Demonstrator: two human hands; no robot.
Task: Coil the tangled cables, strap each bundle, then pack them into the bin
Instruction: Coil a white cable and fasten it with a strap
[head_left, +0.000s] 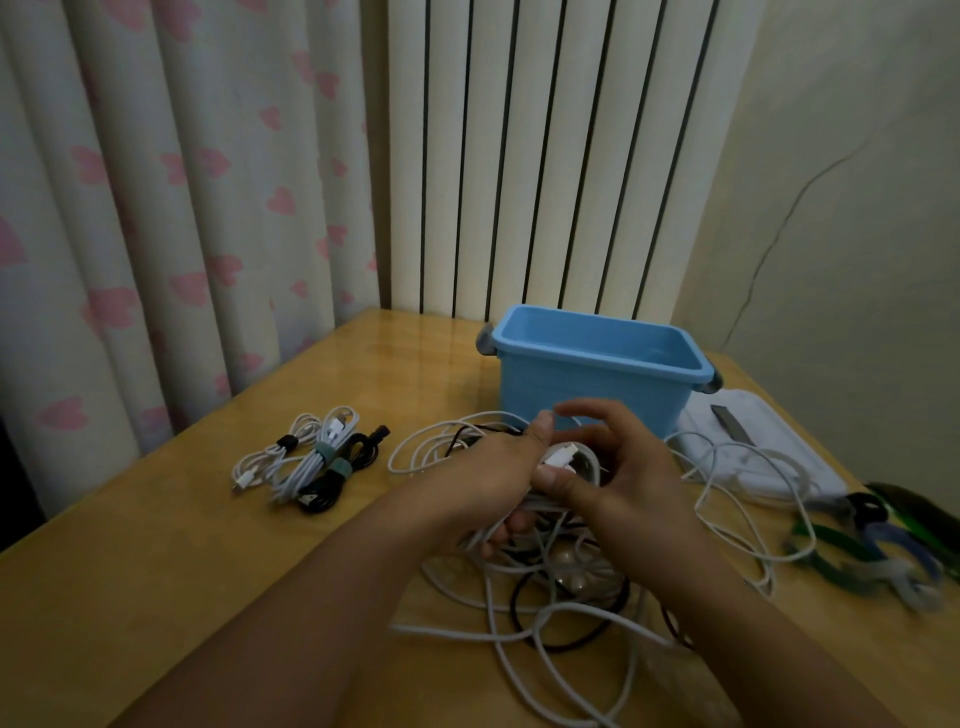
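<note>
A tangle of white and black cables (540, 597) sprawls over the wooden table (156, 571) in front of me. My left hand (488, 478) grips a bunch of white cable loops, thumb up. My right hand (618, 467) pinches the same white cable beside its plug (558, 456), thumb pressed on the loops. Three strapped bundles, two white and one black (306, 460), lie side by side at the left. The blue bin (597, 374) stands behind my hands; I see nothing in the part of its inside that shows.
A white lid (753, 441) lies to the right of the bin with cable across it. Loose hook-and-loop straps (872, 545), green, blue, grey and black, are heaped at the right edge. Curtain and radiator stand behind the table.
</note>
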